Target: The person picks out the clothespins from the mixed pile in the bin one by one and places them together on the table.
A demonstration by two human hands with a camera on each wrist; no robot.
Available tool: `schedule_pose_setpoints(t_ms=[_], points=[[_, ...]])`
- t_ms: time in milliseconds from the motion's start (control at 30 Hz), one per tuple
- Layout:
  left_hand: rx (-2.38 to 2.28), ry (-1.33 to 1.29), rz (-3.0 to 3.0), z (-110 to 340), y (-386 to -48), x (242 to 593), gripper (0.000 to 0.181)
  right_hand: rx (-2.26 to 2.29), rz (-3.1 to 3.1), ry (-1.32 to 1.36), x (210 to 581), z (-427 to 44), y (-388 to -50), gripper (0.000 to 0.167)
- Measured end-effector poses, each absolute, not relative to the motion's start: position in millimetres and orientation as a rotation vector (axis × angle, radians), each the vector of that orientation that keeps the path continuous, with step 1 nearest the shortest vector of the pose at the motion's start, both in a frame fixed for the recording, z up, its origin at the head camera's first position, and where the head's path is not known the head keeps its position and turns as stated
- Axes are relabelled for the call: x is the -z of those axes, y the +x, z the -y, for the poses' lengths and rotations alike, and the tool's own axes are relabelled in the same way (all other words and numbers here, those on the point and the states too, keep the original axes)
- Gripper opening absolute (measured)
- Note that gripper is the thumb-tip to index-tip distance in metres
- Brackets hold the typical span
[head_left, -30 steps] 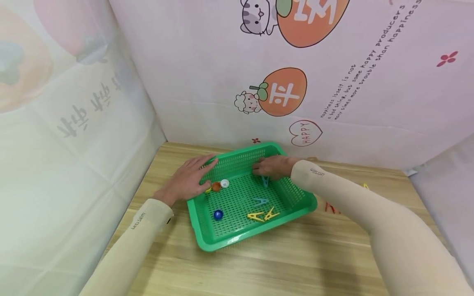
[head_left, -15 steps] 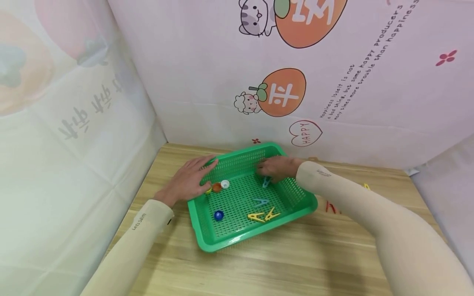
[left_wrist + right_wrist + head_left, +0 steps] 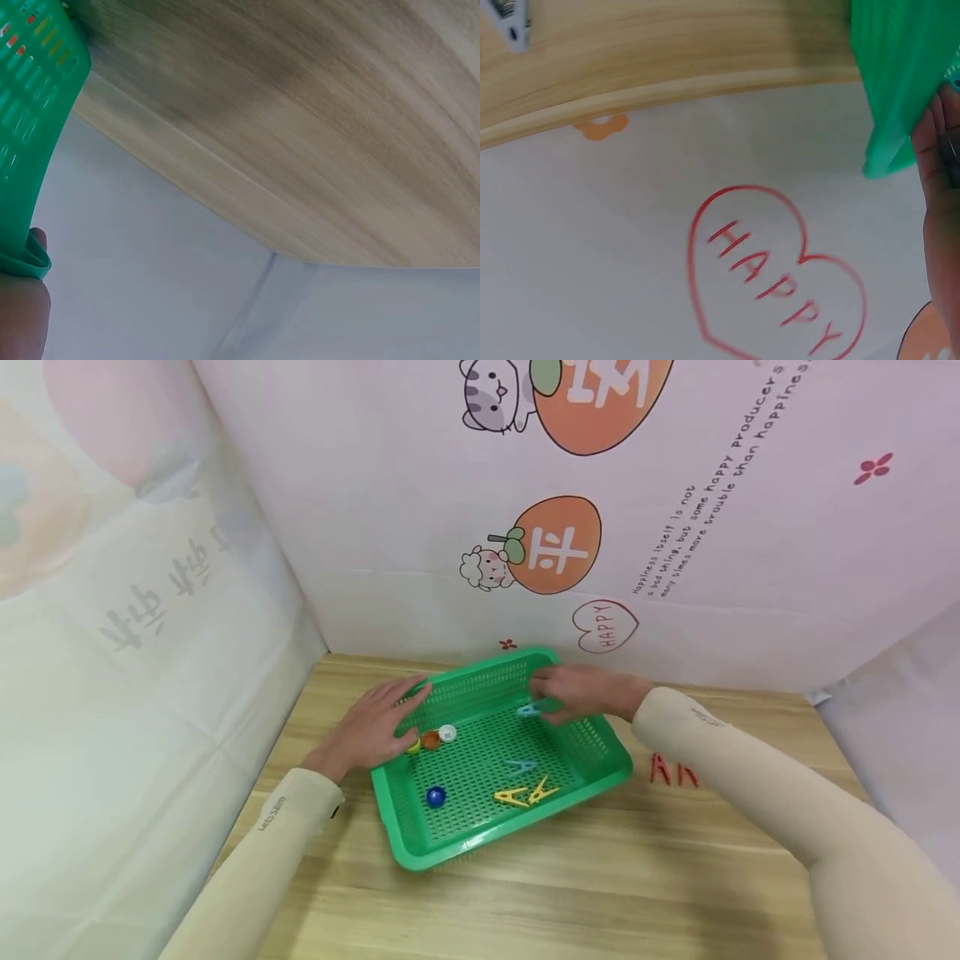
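Note:
My left hand (image 3: 367,727) grips the green basket (image 3: 504,833) at its back left corner, thumb inside. In the left wrist view, its rim (image 3: 26,259) lies between parts of my hand. My right hand (image 3: 581,689) is over the back right corner, thumb and fingers pinching a blue clip (image 3: 528,710); its fingers partly hide the clip. Another blue clip (image 3: 521,767) and two yellow clips, one at the left (image 3: 511,796), one at the right (image 3: 542,791), lie inside. A white cap (image 3: 447,733), orange cap (image 3: 431,740), yellow cap (image 3: 413,746) and blue cap (image 3: 436,796) are at the left.
Red clips (image 3: 660,768) lie on the wooden table (image 3: 570,893) right of the basket, beside my right forearm. Behind the table stands a printed white wall covering (image 3: 405,527). In the right wrist view, a clip (image 3: 511,22) shows at the upper left.
My right hand has risen and shifted right relative to the basket. The blue clip at its fingers has lifted and turned, pointing left. My left hand stays at the basket; the head view has shifted slightly.

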State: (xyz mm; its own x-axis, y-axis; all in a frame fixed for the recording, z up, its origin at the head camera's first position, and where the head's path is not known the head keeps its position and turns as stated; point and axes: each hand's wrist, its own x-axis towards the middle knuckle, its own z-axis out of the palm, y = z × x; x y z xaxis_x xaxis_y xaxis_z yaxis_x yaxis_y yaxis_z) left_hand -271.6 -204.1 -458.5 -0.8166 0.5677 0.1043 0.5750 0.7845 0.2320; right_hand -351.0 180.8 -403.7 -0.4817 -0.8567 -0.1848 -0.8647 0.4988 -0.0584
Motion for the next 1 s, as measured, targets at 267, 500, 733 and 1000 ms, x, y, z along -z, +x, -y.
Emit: schedule_pose_setpoints(t_ms=[267, 500, 733, 1000], points=[[0.426, -0.953, 2.931, 204, -272, 462, 0.076, 0.072, -2.671, -1.564, 384, -203, -340, 0.026], [0.439, -0.959, 2.921, 207, -270, 463, 0.077, 0.115, -2.805, -1.422, 369, -237, -329, 0.023], [0.427, -0.954, 2.951, 207, -270, 462, 0.078, 0.211, -2.958, -1.124, 371, -289, -311, 0.020], [0.421, -0.960, 2.929, 205, -272, 460, 0.076, 0.213, -3.065, -0.889, 376, -328, -287, 0.022]])
